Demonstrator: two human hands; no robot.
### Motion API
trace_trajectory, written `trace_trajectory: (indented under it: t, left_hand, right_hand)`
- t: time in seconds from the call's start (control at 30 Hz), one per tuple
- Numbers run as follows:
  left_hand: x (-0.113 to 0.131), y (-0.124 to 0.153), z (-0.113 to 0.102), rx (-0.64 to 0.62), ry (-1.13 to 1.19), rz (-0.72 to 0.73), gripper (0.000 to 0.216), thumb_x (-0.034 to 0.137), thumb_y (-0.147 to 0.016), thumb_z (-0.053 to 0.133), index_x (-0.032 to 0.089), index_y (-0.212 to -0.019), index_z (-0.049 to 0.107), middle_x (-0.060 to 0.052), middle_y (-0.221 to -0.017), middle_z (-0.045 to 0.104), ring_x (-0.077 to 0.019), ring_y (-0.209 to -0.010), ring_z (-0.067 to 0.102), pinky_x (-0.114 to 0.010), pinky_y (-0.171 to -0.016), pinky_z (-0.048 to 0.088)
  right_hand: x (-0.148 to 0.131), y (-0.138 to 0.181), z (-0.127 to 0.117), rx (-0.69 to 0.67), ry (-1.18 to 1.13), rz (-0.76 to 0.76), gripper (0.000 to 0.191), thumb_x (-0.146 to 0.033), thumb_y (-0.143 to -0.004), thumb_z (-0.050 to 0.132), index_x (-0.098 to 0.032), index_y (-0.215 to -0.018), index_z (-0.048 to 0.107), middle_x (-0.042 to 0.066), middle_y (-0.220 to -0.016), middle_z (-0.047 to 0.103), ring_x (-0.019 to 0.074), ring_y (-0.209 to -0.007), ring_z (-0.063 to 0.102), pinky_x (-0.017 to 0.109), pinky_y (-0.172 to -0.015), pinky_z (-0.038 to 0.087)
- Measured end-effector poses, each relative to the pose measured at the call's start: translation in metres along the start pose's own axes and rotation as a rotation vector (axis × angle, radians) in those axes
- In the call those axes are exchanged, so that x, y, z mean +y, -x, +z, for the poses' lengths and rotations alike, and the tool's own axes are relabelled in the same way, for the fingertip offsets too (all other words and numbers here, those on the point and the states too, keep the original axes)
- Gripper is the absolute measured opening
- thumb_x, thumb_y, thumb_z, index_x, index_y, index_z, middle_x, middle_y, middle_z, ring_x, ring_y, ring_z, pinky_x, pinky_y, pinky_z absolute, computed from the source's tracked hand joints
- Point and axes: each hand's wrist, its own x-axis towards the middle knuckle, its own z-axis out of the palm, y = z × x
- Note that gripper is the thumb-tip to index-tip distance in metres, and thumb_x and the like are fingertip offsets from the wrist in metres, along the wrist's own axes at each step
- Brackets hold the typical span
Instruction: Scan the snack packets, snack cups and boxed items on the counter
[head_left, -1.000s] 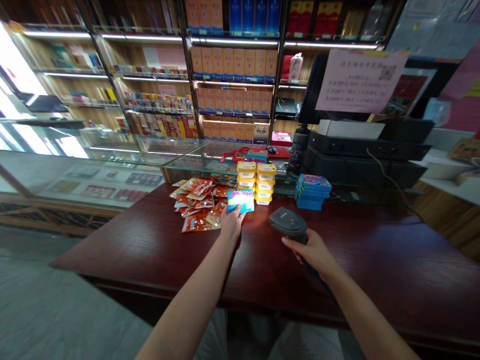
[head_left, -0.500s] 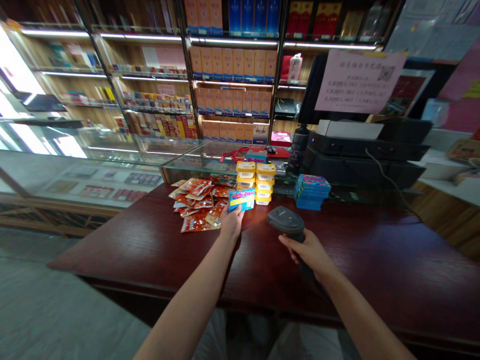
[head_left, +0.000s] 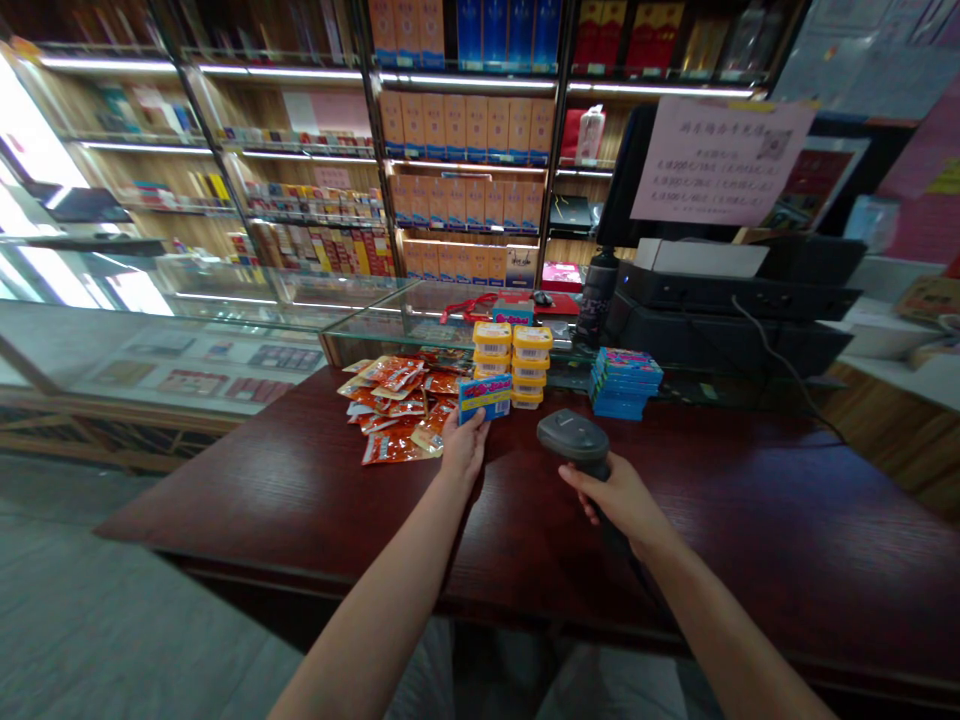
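A small blue box (head_left: 486, 397) with pink lettering and a barcode is upright in my left hand (head_left: 465, 445), thumb on its near face. My right hand (head_left: 616, 492) is wrapped round the handle of a dark grey barcode scanner (head_left: 573, 436), whose head points left toward the box. Just behind the blue box stand two stacks of yellow-lidded tubs (head_left: 531, 362). Left of my left hand lies a heap of orange snack packets (head_left: 397, 405). Beyond the scanner to the right, similar blue boxes (head_left: 624, 384) are piled up.
The dark red wooden desk (head_left: 315, 500) meets a glass display counter (head_left: 375, 318) at the back. A monitor with a paper sign (head_left: 720, 165) stands over black equipment (head_left: 727, 330) at right, a cable hanging down. A black bottle (head_left: 598, 295) stands beside it.
The bright light on the box and tubs has gone out. The blue box has tilted slightly in my left hand; the scanner has barely shifted.
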Motion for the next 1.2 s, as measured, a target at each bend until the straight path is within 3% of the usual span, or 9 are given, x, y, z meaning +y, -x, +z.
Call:
trace_trajectory:
  t: [0.17, 0.3, 0.47, 0.63, 0.73, 0.87, 1.03, 1.13, 1.2]
  left_hand:
    - [0.001, 0.001, 0.001, -0.029, 0.016, -0.022, 0.027, 0.004, -0.065, 0.071, 0.017, -0.087, 0.061, 0.000, -0.081, 0.070, -0.0129, -0.081, 0.067, -0.035, -0.091, 0.050]
    - [0.001, 0.001, 0.003, -0.066, 0.002, -0.027, 0.038, 0.000, -0.059, 0.071, 0.017, -0.091, 0.061, 0.000, -0.081, 0.070, -0.0140, -0.080, 0.068, -0.034, -0.089, 0.051]
    - [0.002, 0.006, 0.008, -0.127, -0.074, 0.008, 0.044, 0.003, -0.055, 0.076, 0.018, -0.093, 0.060, 0.000, -0.083, 0.069, -0.0146, -0.081, 0.067, -0.033, -0.087, 0.051]
    - [0.004, 0.015, 0.027, -0.190, -0.289, 0.219, 0.040, 0.013, -0.054, 0.082, 0.016, -0.088, 0.060, -0.001, -0.082, 0.068, -0.0123, -0.074, 0.064, -0.025, -0.076, 0.052]
    - [0.003, 0.018, 0.050, -0.173, -0.328, 0.345, 0.036, 0.009, -0.053, 0.081, 0.017, -0.082, 0.060, 0.001, -0.076, 0.066, -0.0121, -0.071, 0.063, -0.022, -0.074, 0.051]
    - [-0.001, 0.015, 0.095, -0.258, -0.341, 0.339, 0.031, -0.001, -0.056, 0.074, 0.018, -0.079, 0.065, 0.000, -0.077, 0.066, -0.0166, -0.081, 0.063, -0.026, -0.084, 0.048]
    - [-0.018, -0.001, 0.161, -0.543, -0.389, 0.197, 0.030, -0.010, -0.060, 0.063, 0.017, -0.072, 0.070, -0.007, -0.086, 0.068, -0.0220, -0.106, 0.057, -0.027, -0.100, 0.038]
    - [-0.042, -0.014, 0.194, -0.754, -0.487, 0.171, 0.030, -0.007, -0.062, 0.063, 0.020, -0.071, 0.072, -0.008, -0.089, 0.069, -0.0225, -0.111, 0.055, -0.030, -0.105, 0.033]
    - [-0.062, -0.021, 0.209, -0.813, -0.553, 0.201, 0.028, -0.005, -0.062, 0.065, 0.022, -0.068, 0.072, -0.008, -0.085, 0.069, -0.0226, -0.108, 0.056, -0.031, -0.105, 0.032]
  right_hand:
    - [0.010, 0.000, -0.022, 0.088, 0.713, -0.238, 0.025, -0.039, -0.073, 0.065, -0.021, -0.090, 0.063, 0.007, -0.082, 0.070, 0.0243, -0.076, 0.065, 0.029, -0.058, 0.040]
    - [0.027, 0.007, -0.038, 0.009, 1.156, -0.340, 0.022, -0.024, -0.076, 0.057, -0.021, -0.096, 0.063, 0.007, -0.088, 0.071, 0.0251, -0.081, 0.066, 0.030, -0.064, 0.039]
    - [0.056, 0.010, -0.050, 0.024, 1.277, -0.459, 0.032, -0.018, -0.076, 0.052, -0.018, -0.106, 0.063, 0.008, -0.092, 0.070, 0.0236, -0.085, 0.064, 0.031, -0.072, 0.041]
    - [0.058, 0.010, -0.052, 0.045, 1.247, -0.463, 0.034, -0.016, -0.074, 0.051, -0.019, -0.107, 0.062, 0.006, -0.092, 0.068, 0.0235, -0.088, 0.062, 0.031, -0.074, 0.040]
    - [0.053, 0.010, -0.051, 0.031, 1.244, -0.410, 0.033, -0.017, -0.074, 0.052, -0.021, -0.105, 0.062, 0.006, -0.093, 0.068, 0.0229, -0.087, 0.062, 0.030, -0.072, 0.039]
    - [0.052, 0.008, -0.052, 0.023, 1.210, -0.395, 0.032, -0.017, -0.075, 0.052, -0.021, -0.105, 0.062, 0.006, -0.092, 0.068, 0.0227, -0.086, 0.062, 0.030, -0.071, 0.038]
    - [0.054, 0.005, -0.051, 0.035, 1.177, -0.389, 0.029, -0.017, -0.074, 0.052, -0.019, -0.100, 0.064, 0.007, -0.090, 0.068, 0.0237, -0.085, 0.061, 0.032, -0.072, 0.038]
    - [0.054, 0.005, -0.051, 0.066, 1.143, -0.412, 0.032, -0.017, -0.075, 0.053, -0.020, -0.104, 0.064, 0.006, -0.093, 0.069, 0.0234, -0.086, 0.061, 0.032, -0.074, 0.038]
    - [0.052, 0.005, -0.050, 0.071, 1.139, -0.418, 0.030, -0.017, -0.075, 0.052, -0.021, -0.103, 0.065, 0.005, -0.091, 0.069, 0.0231, -0.085, 0.061, 0.032, -0.073, 0.038]
